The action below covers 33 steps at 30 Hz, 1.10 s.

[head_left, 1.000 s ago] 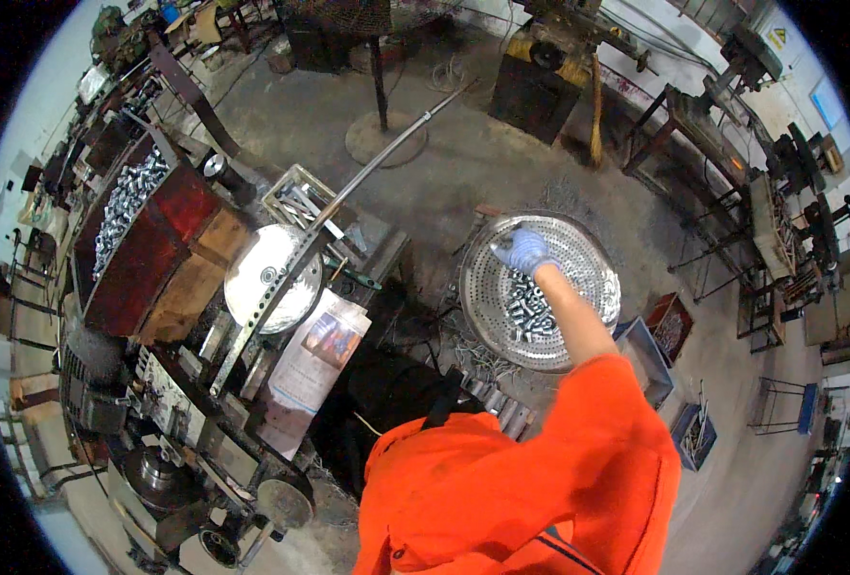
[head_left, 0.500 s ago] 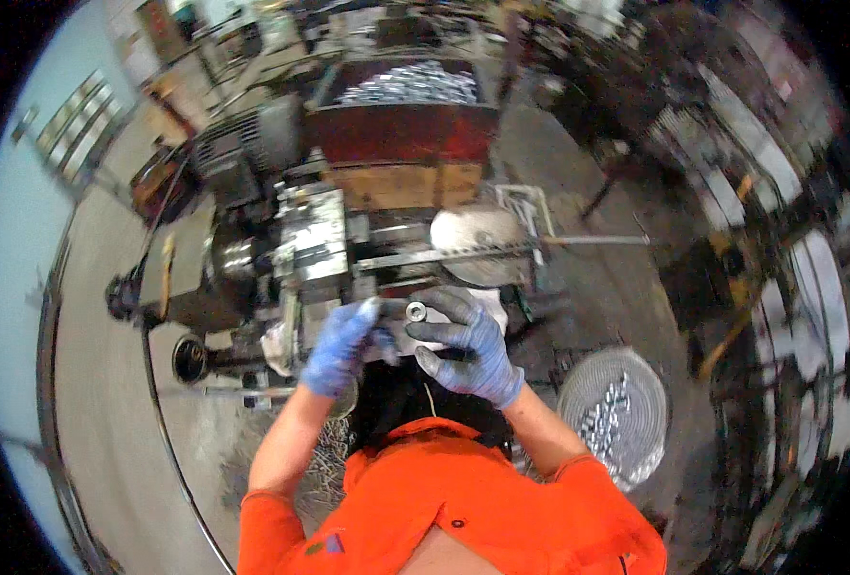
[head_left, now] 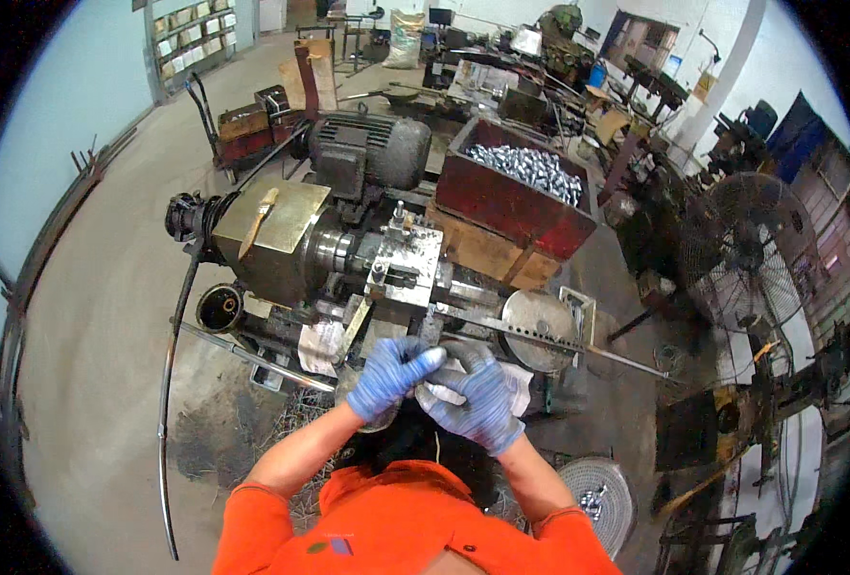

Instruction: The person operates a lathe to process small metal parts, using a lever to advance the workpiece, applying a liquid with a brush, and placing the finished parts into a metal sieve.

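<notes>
My left hand (head_left: 393, 376), in a blue-grey knit glove, is closed in front of my body, its thumb pointing toward the right hand. My gloved right hand (head_left: 475, 395) meets it with curled fingers. A small metal sleeve, visible at the right hand's fingers half a second ago, is now hidden in the grip. Just beyond the hands stands a lathe-like machine with a bright metal tool block (head_left: 407, 264), a chuck (head_left: 331, 251) and a round metal disc (head_left: 537, 331). A white cloth or paper (head_left: 518, 383) lies behind the right hand.
A red bin (head_left: 511, 213) heaped with shiny metal parts stands beyond the machine, near a motor (head_left: 372, 149). A brush (head_left: 258, 223) rests on the headstock. At lower right sits a round basket (head_left: 609, 498) with metal parts; a large fan (head_left: 749, 251) is farther right.
My hands have come together, and the metal sleeve has gone out of sight between them. The view has swung, so the machine and red bin appear farther right and tilted.
</notes>
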Each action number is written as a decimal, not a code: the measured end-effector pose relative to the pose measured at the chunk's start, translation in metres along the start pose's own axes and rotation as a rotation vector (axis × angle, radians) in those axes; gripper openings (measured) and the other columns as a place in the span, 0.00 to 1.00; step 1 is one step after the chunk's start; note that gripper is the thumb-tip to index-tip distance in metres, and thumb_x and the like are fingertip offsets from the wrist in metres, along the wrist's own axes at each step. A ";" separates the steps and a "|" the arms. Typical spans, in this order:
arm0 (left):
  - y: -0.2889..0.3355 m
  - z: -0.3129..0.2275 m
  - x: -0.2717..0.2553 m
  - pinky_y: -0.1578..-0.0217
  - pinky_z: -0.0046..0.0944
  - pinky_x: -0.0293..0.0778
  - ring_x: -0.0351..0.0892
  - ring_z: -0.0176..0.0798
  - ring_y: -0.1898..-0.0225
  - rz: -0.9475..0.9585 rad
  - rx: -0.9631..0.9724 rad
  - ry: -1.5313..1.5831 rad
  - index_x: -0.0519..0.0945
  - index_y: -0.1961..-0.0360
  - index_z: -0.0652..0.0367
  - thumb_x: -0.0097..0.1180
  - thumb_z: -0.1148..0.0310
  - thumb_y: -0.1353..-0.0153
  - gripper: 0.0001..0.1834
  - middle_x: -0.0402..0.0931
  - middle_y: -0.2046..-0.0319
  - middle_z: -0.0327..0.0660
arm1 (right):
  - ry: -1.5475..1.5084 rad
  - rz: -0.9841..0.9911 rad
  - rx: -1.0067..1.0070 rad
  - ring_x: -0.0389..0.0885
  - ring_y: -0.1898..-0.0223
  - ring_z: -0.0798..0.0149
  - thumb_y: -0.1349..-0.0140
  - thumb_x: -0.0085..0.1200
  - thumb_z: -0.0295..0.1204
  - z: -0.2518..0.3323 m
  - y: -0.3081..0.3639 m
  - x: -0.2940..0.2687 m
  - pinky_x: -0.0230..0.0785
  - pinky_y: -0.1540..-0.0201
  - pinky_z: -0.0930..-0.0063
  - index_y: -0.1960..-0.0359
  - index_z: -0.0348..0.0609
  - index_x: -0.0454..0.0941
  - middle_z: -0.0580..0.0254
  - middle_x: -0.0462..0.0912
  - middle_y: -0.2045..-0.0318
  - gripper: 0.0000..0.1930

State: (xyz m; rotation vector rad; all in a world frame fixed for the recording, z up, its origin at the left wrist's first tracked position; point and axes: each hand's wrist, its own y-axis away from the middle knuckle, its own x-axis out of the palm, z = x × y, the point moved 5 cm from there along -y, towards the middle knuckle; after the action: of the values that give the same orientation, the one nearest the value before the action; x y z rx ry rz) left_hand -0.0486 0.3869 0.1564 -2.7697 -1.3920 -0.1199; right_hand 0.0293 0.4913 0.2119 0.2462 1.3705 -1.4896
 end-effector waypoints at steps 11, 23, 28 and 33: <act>0.002 -0.003 -0.015 0.77 0.42 0.67 0.70 0.41 0.84 0.050 0.134 -0.507 0.79 0.79 0.64 0.52 0.44 0.45 0.28 0.71 0.87 0.48 | -0.074 0.154 -0.085 0.73 0.62 0.51 0.54 0.61 0.36 0.005 -0.007 0.008 0.66 0.57 0.61 0.75 0.48 0.80 0.55 0.77 0.67 0.08; 0.080 -0.049 -0.183 0.58 0.47 0.71 0.77 0.53 0.63 -0.204 -0.106 -1.034 0.78 0.59 0.57 0.48 0.65 0.43 0.14 0.78 0.65 0.51 | -0.157 0.327 -0.138 0.75 0.60 0.52 0.52 0.60 0.37 0.001 -0.057 0.041 0.69 0.57 0.63 0.69 0.49 0.83 0.56 0.79 0.60 0.10; 0.223 -0.021 -0.349 0.64 0.47 0.70 0.76 0.51 0.70 -0.754 -0.208 -1.731 0.78 0.62 0.57 0.50 0.68 0.48 0.12 0.77 0.73 0.48 | 0.023 0.397 -0.079 0.77 0.60 0.51 0.50 0.58 0.41 -0.012 -0.127 0.079 0.70 0.57 0.63 0.71 0.49 0.84 0.55 0.80 0.60 0.11; 0.297 0.036 -0.364 0.68 0.42 0.71 0.76 0.45 0.73 -0.845 -0.332 -1.155 0.78 0.65 0.63 0.56 0.60 0.47 0.16 0.77 0.74 0.46 | 0.248 0.576 0.081 0.76 0.58 0.49 0.50 0.51 0.55 -0.057 -0.169 0.139 0.66 0.51 0.61 0.70 0.43 0.82 0.46 0.80 0.69 0.26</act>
State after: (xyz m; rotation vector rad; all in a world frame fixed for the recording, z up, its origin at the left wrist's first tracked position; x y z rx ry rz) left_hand -0.0247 -0.0791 0.0886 -2.1570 -2.8659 1.5396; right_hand -0.1874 0.4291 0.1949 0.8265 1.2845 -1.0509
